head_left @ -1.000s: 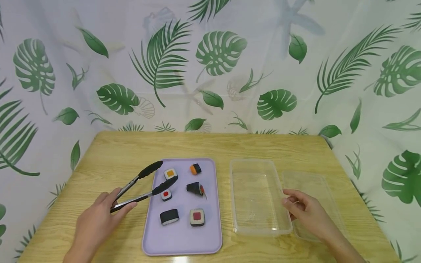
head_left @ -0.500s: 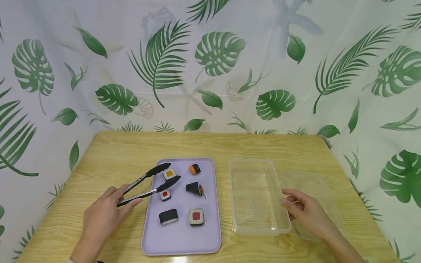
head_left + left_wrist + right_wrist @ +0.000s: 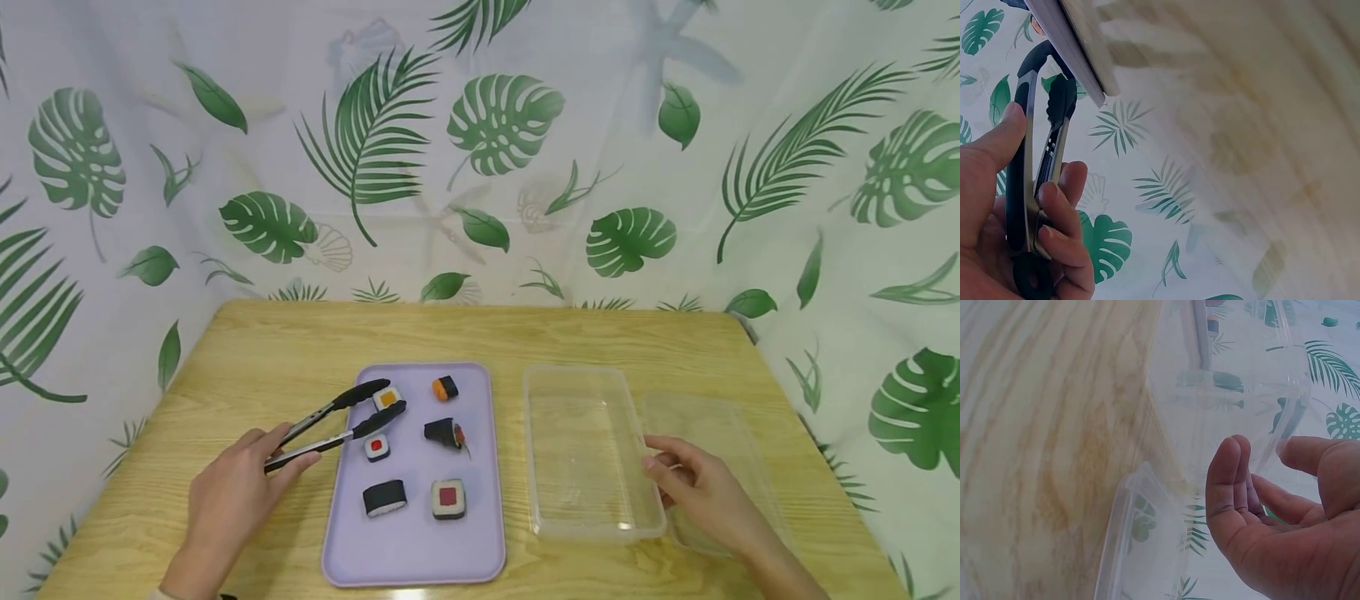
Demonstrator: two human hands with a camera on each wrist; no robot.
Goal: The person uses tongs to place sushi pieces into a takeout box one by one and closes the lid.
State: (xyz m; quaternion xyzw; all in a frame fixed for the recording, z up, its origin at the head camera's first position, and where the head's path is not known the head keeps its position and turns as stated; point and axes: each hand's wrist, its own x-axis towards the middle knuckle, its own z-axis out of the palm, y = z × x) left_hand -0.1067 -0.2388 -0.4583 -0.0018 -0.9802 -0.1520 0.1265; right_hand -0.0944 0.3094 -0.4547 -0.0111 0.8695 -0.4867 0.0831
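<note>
My left hand holds a pair of tongs with black tips and metal arms. The tips stand on either side of a sushi roll with a yellow centre, at the back left of a lilac tray; whether they touch it I cannot tell. In the left wrist view, thumb and fingers wrap the tongs near the hinge end. At the right, my right hand pinches the right rim of a clear plastic container, with nothing visible inside it.
On the tray also lie a small red-centred roll, an orange and black piece, a dark cone hand roll, a black-wrapped piece and a larger red-centred roll. A clear lid lies under the right hand.
My left hand has moved the tongs rightward over the tray, and their tips have drawn closer together around the yellow-centred roll. The right hand stays at the container's rim.
</note>
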